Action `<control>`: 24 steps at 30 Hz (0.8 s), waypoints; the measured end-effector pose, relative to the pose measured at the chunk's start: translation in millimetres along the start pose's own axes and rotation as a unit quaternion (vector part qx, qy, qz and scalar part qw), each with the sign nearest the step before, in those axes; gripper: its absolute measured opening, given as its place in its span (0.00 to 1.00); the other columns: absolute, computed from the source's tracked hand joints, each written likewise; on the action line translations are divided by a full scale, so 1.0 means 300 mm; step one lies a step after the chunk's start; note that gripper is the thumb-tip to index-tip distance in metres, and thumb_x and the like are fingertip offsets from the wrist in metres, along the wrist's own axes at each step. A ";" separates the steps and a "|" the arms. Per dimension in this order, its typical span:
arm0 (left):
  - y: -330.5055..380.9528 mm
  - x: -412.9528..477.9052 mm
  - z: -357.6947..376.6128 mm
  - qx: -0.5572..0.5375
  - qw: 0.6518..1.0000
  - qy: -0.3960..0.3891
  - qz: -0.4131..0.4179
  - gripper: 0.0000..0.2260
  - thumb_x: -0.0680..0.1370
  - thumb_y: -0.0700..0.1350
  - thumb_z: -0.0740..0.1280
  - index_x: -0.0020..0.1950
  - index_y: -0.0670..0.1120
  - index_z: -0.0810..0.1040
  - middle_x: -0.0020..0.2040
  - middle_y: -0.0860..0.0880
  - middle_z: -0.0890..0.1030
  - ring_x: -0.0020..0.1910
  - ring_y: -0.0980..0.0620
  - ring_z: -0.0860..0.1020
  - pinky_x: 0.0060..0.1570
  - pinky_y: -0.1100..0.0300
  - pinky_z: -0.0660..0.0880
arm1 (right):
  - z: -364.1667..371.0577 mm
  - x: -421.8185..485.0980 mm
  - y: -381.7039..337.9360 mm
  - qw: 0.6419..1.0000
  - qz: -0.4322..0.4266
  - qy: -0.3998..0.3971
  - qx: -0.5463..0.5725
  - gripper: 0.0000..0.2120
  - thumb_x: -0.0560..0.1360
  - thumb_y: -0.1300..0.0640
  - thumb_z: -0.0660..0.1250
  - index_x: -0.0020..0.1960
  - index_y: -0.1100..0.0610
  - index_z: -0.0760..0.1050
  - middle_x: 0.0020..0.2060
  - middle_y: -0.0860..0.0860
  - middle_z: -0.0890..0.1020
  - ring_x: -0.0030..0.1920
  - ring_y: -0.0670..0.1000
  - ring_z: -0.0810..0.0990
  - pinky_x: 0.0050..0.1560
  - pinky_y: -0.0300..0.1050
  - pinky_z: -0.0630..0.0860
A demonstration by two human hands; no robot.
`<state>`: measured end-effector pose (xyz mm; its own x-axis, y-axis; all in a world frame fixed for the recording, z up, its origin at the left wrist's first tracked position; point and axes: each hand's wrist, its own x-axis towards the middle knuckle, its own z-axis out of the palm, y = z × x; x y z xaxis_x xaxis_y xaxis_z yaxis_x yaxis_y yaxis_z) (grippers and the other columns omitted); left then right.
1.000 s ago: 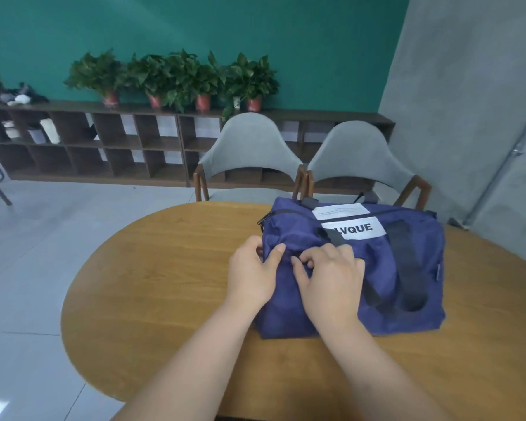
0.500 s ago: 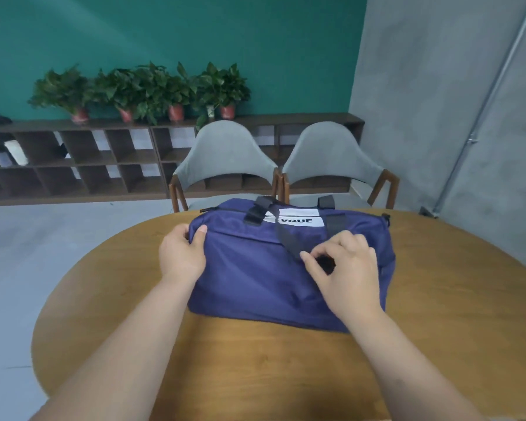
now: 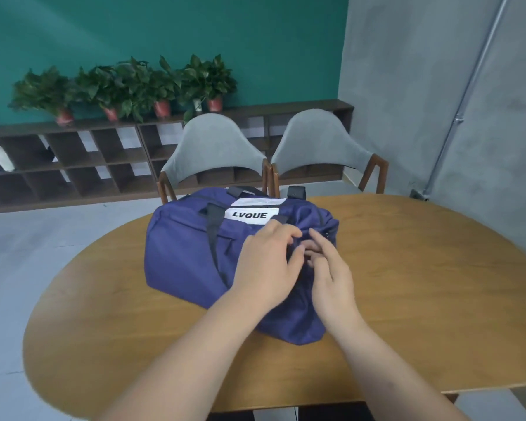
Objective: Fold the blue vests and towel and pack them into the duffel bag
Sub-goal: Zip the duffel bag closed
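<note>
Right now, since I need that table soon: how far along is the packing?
Done, apparently: no vests or towel lie on the table, and the bag looks full with its top closed. In hand: the left hand pinches the bag's right end, the right hand beside it, grip unclear, perhaps finishing the zip. Left: likely only that.

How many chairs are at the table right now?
2. One grey chair stands directly behind the duffel bag, the second chair just right of it, both at the table's far edge. Any on the near side would be out of frame.
</note>
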<state>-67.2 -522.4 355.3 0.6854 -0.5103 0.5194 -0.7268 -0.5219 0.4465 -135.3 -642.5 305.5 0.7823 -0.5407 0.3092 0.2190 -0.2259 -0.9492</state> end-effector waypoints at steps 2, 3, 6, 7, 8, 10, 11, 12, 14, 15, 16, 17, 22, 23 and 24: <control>-0.021 -0.038 0.027 0.055 0.998 -0.002 -0.019 0.11 0.82 0.57 0.66 0.64 0.57 0.76 0.55 0.56 0.73 0.47 0.51 0.76 0.52 0.49 0.75 | -0.027 -0.017 0.011 0.999 -0.003 -0.028 0.038 0.24 0.83 0.71 0.55 0.70 0.54 0.77 0.56 0.48 0.86 0.62 0.49 0.82 0.63 0.46 0.78; -0.032 -0.056 0.035 0.088 0.996 -0.002 -0.016 0.12 0.82 0.58 0.66 0.64 0.58 0.75 0.54 0.55 0.72 0.48 0.50 0.76 0.52 0.49 0.74 | -0.041 -0.028 0.019 0.999 -0.008 -0.024 0.033 0.24 0.81 0.73 0.57 0.67 0.52 0.79 0.55 0.49 0.86 0.61 0.50 0.83 0.62 0.47 0.79; -0.058 -0.085 0.040 0.121 0.993 -0.001 -0.001 0.12 0.82 0.57 0.66 0.66 0.59 0.74 0.49 0.54 0.75 0.50 0.48 0.77 0.51 0.48 0.74 | -0.068 -0.071 0.050 0.994 -0.051 0.046 -0.080 0.15 0.77 0.65 0.70 0.54 0.44 0.81 0.48 0.44 0.83 0.52 0.50 0.83 0.53 0.47 0.80; -0.061 -0.089 0.037 0.095 0.995 0.000 -0.010 0.12 0.83 0.55 0.66 0.66 0.59 0.75 0.47 0.55 0.76 0.48 0.49 0.78 0.49 0.50 0.74 | -0.068 -0.087 0.059 0.990 -0.064 0.051 -0.114 0.11 0.76 0.60 0.75 0.50 0.44 0.80 0.45 0.43 0.82 0.48 0.50 0.82 0.50 0.47 0.79; -0.061 -0.092 0.035 0.055 0.998 -0.002 -0.023 0.11 0.83 0.53 0.67 0.66 0.59 0.76 0.44 0.56 0.77 0.46 0.50 0.78 0.47 0.52 0.74 | -0.065 -0.104 0.064 0.987 -0.072 0.044 -0.135 0.09 0.74 0.54 0.78 0.49 0.44 0.79 0.43 0.43 0.81 0.45 0.50 0.80 0.48 0.46 0.78; -0.057 -0.101 0.033 -0.029 0.998 -0.015 -0.052 0.12 0.83 0.50 0.68 0.66 0.60 0.77 0.41 0.56 0.77 0.42 0.55 0.78 0.43 0.57 0.75 | -0.050 -0.130 0.073 0.982 -0.077 0.017 -0.171 0.12 0.71 0.45 0.80 0.49 0.44 0.79 0.41 0.42 0.80 0.41 0.49 0.79 0.44 0.43 0.78; -0.054 -0.104 0.033 -0.059 0.996 -0.022 -0.062 0.12 0.83 0.50 0.68 0.66 0.61 0.78 0.41 0.56 0.78 0.42 0.56 0.78 0.42 0.58 0.76 | -0.041 -0.137 0.076 0.978 -0.080 0.015 -0.191 0.14 0.70 0.43 0.80 0.50 0.44 0.79 0.41 0.41 0.79 0.40 0.48 0.79 0.43 0.42 0.77; -0.051 -0.108 0.033 -0.084 0.994 -0.029 -0.069 0.13 0.83 0.49 0.69 0.66 0.62 0.78 0.42 0.55 0.78 0.42 0.56 0.79 0.43 0.59 0.77 | -0.034 -0.141 0.078 0.974 -0.088 0.021 -0.208 0.15 0.69 0.41 0.79 0.51 0.44 0.80 0.41 0.41 0.79 0.40 0.47 0.78 0.42 0.42 0.77; -0.045 -0.116 0.034 -0.119 0.989 -0.038 -0.075 0.15 0.82 0.48 0.70 0.67 0.62 0.78 0.43 0.54 0.79 0.44 0.56 0.80 0.46 0.61 0.78 | -0.025 -0.140 0.084 0.965 -0.114 0.039 -0.233 0.14 0.70 0.41 0.77 0.50 0.47 0.81 0.40 0.41 0.79 0.39 0.45 0.78 0.41 0.45 0.78; -0.042 -0.120 0.035 -0.132 0.987 -0.042 -0.077 0.16 0.82 0.47 0.71 0.68 0.62 0.78 0.44 0.54 0.79 0.45 0.56 0.80 0.48 0.62 0.78 | -0.022 -0.139 0.087 0.961 -0.126 0.043 -0.242 0.12 0.72 0.43 0.76 0.50 0.48 0.81 0.40 0.41 0.79 0.39 0.45 0.78 0.42 0.47 0.79; -0.041 -0.126 0.036 -0.142 0.986 -0.044 -0.077 0.18 0.81 0.45 0.72 0.68 0.62 0.78 0.45 0.54 0.79 0.45 0.55 0.80 0.49 0.62 0.78 | -0.021 -0.138 0.090 0.958 -0.135 0.044 -0.250 0.10 0.73 0.45 0.76 0.49 0.49 0.82 0.40 0.41 0.79 0.39 0.45 0.77 0.42 0.48 0.79; -0.041 -0.131 0.038 -0.152 0.984 -0.044 -0.078 0.19 0.81 0.44 0.72 0.69 0.61 0.78 0.46 0.54 0.78 0.45 0.55 0.80 0.49 0.62 0.78 | -0.020 -0.137 0.092 0.955 -0.140 0.043 -0.257 0.08 0.74 0.47 0.76 0.48 0.49 0.82 0.40 0.41 0.79 0.39 0.45 0.77 0.42 0.48 0.79; -0.045 -0.141 0.035 -0.162 0.985 -0.008 -0.057 0.19 0.81 0.41 0.72 0.69 0.59 0.79 0.47 0.52 0.77 0.44 0.54 0.79 0.51 0.59 0.78 | -0.049 -0.130 0.091 0.954 -0.137 0.053 -0.261 0.04 0.78 0.50 0.74 0.49 0.50 0.84 0.38 0.41 0.79 0.36 0.45 0.76 0.39 0.49 0.78; -0.046 -0.143 0.034 -0.159 0.986 0.001 -0.052 0.20 0.81 0.40 0.72 0.69 0.59 0.79 0.46 0.52 0.77 0.44 0.53 0.78 0.50 0.59 0.78 | -0.059 -0.121 0.089 0.952 -0.135 0.058 -0.268 0.04 0.78 0.49 0.74 0.49 0.49 0.84 0.38 0.41 0.79 0.36 0.45 0.76 0.39 0.49 0.78; -0.048 -0.146 0.031 -0.157 0.986 0.010 -0.048 0.20 0.81 0.39 0.71 0.69 0.59 0.79 0.46 0.52 0.76 0.43 0.52 0.77 0.49 0.58 0.78 | -0.071 -0.110 0.087 0.951 -0.133 0.064 -0.273 0.04 0.79 0.49 0.74 0.49 0.49 0.84 0.38 0.41 0.79 0.36 0.45 0.76 0.39 0.50 0.78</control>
<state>-86.3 -498.8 319.4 0.7529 -0.4530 0.4774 -0.6386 -0.3274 0.6965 -167.7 -647.7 271.8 0.6563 -0.4924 0.5717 0.0360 -0.7365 -0.6755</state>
